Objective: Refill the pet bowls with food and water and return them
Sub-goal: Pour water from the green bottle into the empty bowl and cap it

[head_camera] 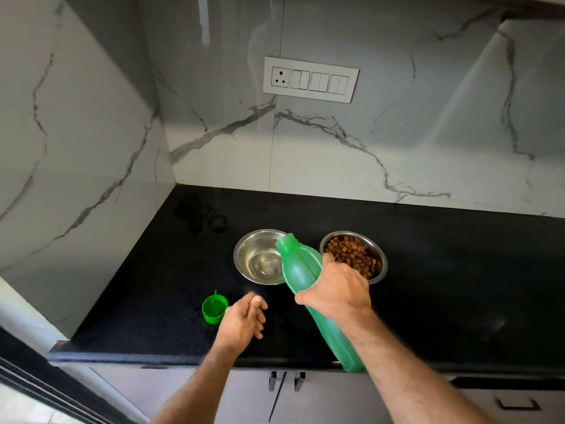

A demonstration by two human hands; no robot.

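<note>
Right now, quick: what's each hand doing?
Left hand: loosely curled, holding nothing, beside the green cap.
Right hand: gripping the green bottle, tilted over the water bowl.

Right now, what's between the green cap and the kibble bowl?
Head view: the steel water bowl and the tilted green bottle, gripped by the right hand, lie between green cap and kibble bowl.

Two bare forearms, visible hair; no sleeves, no rings or watch on hands (336, 289).
</note>
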